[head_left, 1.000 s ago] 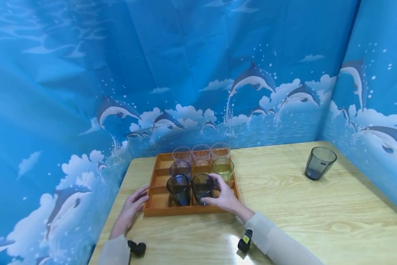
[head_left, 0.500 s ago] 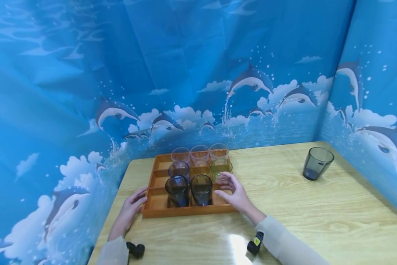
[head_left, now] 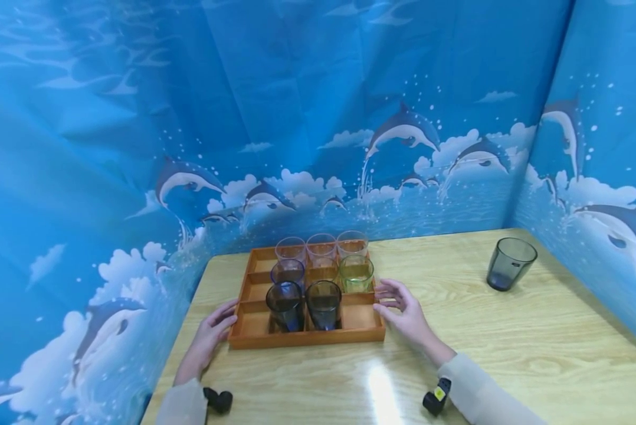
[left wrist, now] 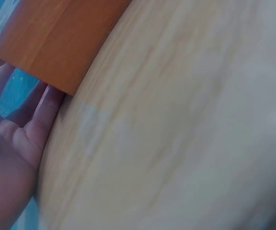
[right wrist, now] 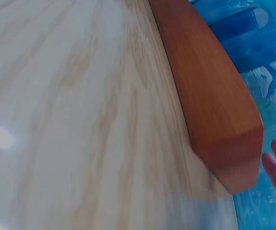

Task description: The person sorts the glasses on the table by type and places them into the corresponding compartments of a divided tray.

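A wooden divided tray [head_left: 307, 339] lies on the table with several glasses in it. Two dark grey glasses [head_left: 324, 307] stand in its front row, left and centre-right. Behind them are a blue-rimmed glass [head_left: 288, 273] and a green glass [head_left: 356, 274], with clear pinkish glasses [head_left: 322, 248] along the back. My left hand [head_left: 207, 337] rests against the tray's left side, fingers touching it; the left wrist view shows its fingers at the tray's corner [left wrist: 56, 52]. Beside the tray's right side is my right hand [head_left: 405, 316], fingers loosely bent and holding nothing.
Another grey glass [head_left: 511, 264] stands alone at the table's far right. The light wooden table [head_left: 456, 307] meets a blue dolphin-print backdrop [head_left: 318, 118] behind and at both sides. A black wrist camera [head_left: 436, 396] sits on the right sleeve.
My right hand has let go of the right-hand dark glass in the front row and moved right, out to the tray's right edge. My left hand has stayed at the left side.
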Action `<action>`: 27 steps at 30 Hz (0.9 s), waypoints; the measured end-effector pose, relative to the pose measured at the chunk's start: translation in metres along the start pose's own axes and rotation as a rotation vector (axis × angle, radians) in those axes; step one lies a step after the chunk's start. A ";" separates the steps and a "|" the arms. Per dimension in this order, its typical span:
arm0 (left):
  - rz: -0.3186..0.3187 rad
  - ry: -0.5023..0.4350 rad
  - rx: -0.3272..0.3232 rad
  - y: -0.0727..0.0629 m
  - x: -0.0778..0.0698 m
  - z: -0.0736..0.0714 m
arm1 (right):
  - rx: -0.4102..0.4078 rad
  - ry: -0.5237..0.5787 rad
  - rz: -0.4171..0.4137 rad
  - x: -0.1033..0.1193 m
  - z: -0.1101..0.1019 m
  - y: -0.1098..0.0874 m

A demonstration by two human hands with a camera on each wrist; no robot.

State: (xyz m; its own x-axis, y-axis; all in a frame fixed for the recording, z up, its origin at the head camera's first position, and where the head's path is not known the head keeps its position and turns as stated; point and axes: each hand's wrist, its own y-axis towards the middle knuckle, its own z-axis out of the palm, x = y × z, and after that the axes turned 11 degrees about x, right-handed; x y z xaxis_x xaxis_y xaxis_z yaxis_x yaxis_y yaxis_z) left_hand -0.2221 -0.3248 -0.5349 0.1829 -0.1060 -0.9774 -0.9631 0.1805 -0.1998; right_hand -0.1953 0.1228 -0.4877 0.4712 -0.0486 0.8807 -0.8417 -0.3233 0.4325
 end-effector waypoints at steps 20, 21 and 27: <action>0.015 0.020 0.008 0.000 0.001 0.000 | -0.228 -0.055 0.050 -0.042 -0.062 -0.033; 0.014 0.019 0.006 0.000 0.001 0.000 | -0.231 -0.069 0.056 -0.042 -0.065 -0.034; -0.003 0.023 -0.004 0.000 0.002 -0.001 | -0.284 -0.118 0.112 -0.043 -0.085 -0.044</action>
State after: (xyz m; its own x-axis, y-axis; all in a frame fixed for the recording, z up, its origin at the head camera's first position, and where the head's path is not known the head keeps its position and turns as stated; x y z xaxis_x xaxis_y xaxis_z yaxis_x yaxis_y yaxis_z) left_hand -0.2224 -0.3258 -0.5367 0.1807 -0.1292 -0.9750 -0.9634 0.1763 -0.2019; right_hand -0.2009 0.2195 -0.5277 0.3849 -0.1840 0.9044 -0.9221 -0.0338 0.3855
